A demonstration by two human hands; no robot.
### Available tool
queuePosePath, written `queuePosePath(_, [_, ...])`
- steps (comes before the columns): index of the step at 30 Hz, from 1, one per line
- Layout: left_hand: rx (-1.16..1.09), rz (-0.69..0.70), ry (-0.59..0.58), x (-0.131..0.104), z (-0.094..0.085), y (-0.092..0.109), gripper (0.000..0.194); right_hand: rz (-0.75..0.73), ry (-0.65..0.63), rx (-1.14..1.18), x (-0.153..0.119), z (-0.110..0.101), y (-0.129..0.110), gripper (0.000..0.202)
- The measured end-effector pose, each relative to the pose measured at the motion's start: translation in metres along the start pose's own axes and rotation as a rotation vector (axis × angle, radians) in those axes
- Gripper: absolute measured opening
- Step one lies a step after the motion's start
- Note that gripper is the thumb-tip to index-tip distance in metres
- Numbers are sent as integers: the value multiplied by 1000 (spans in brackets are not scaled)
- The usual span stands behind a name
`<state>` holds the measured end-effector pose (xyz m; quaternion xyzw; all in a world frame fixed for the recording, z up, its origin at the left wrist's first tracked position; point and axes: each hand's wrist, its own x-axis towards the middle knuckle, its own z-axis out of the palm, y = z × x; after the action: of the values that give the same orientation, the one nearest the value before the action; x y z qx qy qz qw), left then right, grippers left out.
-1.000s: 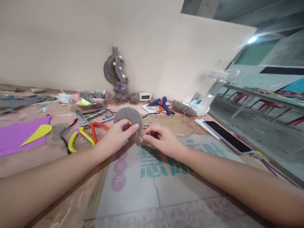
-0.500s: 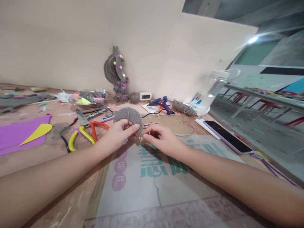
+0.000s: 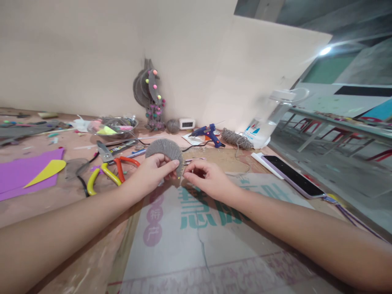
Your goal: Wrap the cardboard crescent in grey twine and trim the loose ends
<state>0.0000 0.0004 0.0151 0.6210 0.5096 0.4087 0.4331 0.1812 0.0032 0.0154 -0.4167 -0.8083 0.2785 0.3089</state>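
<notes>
A grey crescent wound in yarn [image 3: 167, 148] is held in my left hand [image 3: 161, 166], thumb across its front and fingers behind. Close to the crescent's right tip, my right hand [image 3: 203, 174] is closed in a pinch, thumb against forefinger. What those fingertips hold, if anything, is too small to make out. A tiny yellow spot shows at the crescent's lower tip. Both hands hover over a printed white sheet [image 3: 171, 261], on which a loose dark thread [image 3: 202, 249] lies.
Pliers [image 3: 113, 173] and purple sheets [image 3: 30, 171] lie left. Behind are a bowl of scraps [image 3: 113, 128], a yarn hanging with pompoms [image 3: 150, 96], a small clock [image 3: 186, 123], a glue gun [image 3: 208, 134] and a yarn skein [image 3: 237, 139]. A water bottle [image 3: 266, 122] and phone [image 3: 292, 175] are right.
Both hands and the crescent keep almost the same pose. The whole view has shifted very slightly.
</notes>
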Motion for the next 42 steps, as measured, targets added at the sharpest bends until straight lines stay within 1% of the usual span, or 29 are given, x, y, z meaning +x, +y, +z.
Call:
queuePosePath(6, [-7, -13, -4, 0, 0, 1, 28, -11, -11, -13, 1, -1, 1, 10])
queuePosePath(8, [-4, 9, -2, 0, 0, 1, 29, -16, -12, -20, 1, -1, 2, 11])
queuePosePath(10, [6, 33, 8, 0, -1, 0, 30, 0, 21, 8, 2, -1, 3, 12])
queuePosePath(14, [54, 58, 17, -1, -1, 0, 32, 17, 175, 122, 1, -3, 2, 20])
queuePosePath(16, [106, 74, -1, -3, -1, 0, 32, -10, 185, 128, 1, -4, 1, 18])
queuePosePath(19, [225, 116, -16, -5, 0, 0, 33, -73, 158, 82, -1, -4, 0, 12])
queuePosePath(21, [217, 152, -47, -5, 1, -2, 30, -101, 152, 49, -3, -4, -2, 10])
queuePosePath(25, [42, 202, -129, -6, 2, -4, 24, -98, 150, 32, -5, -3, -5, 6])
queuePosePath(27, [49, 218, -158, -7, 2, -2, 21, -76, 149, 24, -4, -3, -6, 5])
queuePosePath(30, [109, 252, -247, -11, 2, 2, 19, -53, 163, 14, -3, -2, -6, 5])
queuePosePath(31, [126, 263, -252, -12, 3, 3, 19, -60, 172, 11, -2, -2, -6, 5])
queuePosePath(33, [139, 261, -205, -12, 3, 4, 17, -100, 177, 0, -2, -2, -6, 2])
queuePosePath(36, [124, 195, -67, -9, 3, 6, 24, -150, 151, -23, -3, -4, -7, 7])
queuePosePath(38, [88, 143, -4, -7, 2, 6, 26, -128, 141, -18, -3, -7, -8, 10])
queuePosePath(42, [-34, 63, 41, -5, 2, 4, 27, -50, 176, -25, 3, -18, -6, 10])
